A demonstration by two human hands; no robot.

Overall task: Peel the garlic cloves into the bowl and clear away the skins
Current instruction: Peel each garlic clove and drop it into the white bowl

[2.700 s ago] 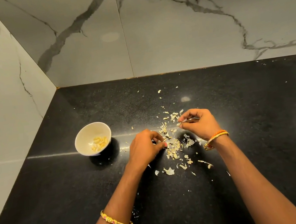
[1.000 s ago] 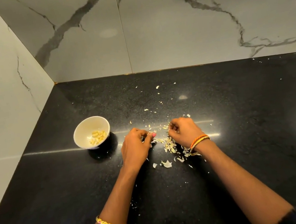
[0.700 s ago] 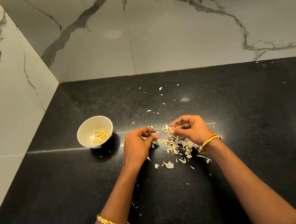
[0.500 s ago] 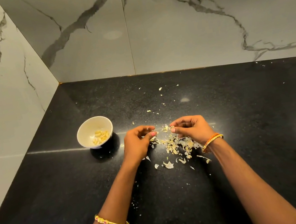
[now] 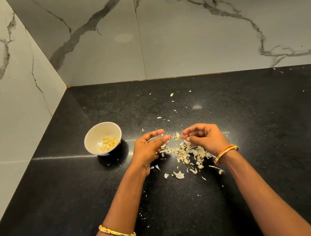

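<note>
A small white bowl (image 5: 92, 136) stands on the black counter at the left, with several peeled garlic cloves (image 5: 108, 142) in it. A loose pile of garlic skins (image 5: 188, 152) lies right of it, under and between my hands. My left hand (image 5: 147, 149) and my right hand (image 5: 204, 138) hover just above the pile, fingertips facing each other. A pale scrap of garlic skin (image 5: 176, 136) is pinched between the fingertips of both hands. No unpeeled clove is visible.
Small skin flakes (image 5: 171, 95) are scattered over the black counter (image 5: 263, 121) toward the back wall and near my forearms. Marble walls close the counter on the left and at the back. The counter's front edge runs along the bottom left.
My hands were pressed down in the pile a second ago. They have risen slightly and spread a little apart, with a scrap of skin held between the fingertips. The bowl has not moved.
</note>
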